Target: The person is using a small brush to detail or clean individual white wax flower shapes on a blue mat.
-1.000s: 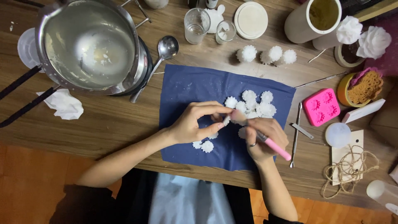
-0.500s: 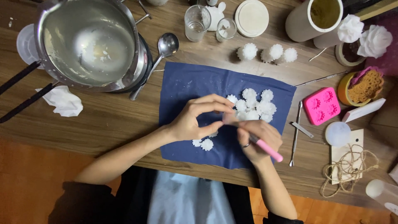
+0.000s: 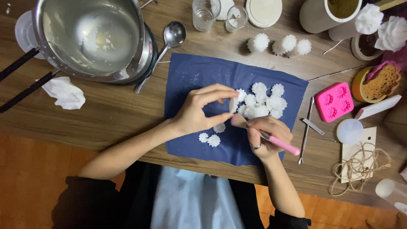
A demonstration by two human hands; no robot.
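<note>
L hand [image 3: 199, 110] pinches small white wax piece [image 3: 233, 104] btwn thumb & fingers over blue cloth [image 3: 190, 76], R hand [image 3: 267, 135] closed round pink brush [image 3: 265, 135] touching it.

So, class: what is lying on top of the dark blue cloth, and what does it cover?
On the blue cloth: a cluster of white flower shapes, three loose ones, and both hands: left hand, right hand with a pink-handled brush. The wooden table beneath the cloth is hidden.

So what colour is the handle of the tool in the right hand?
Pink handle, held in the right hand; seen in the head view.
</note>
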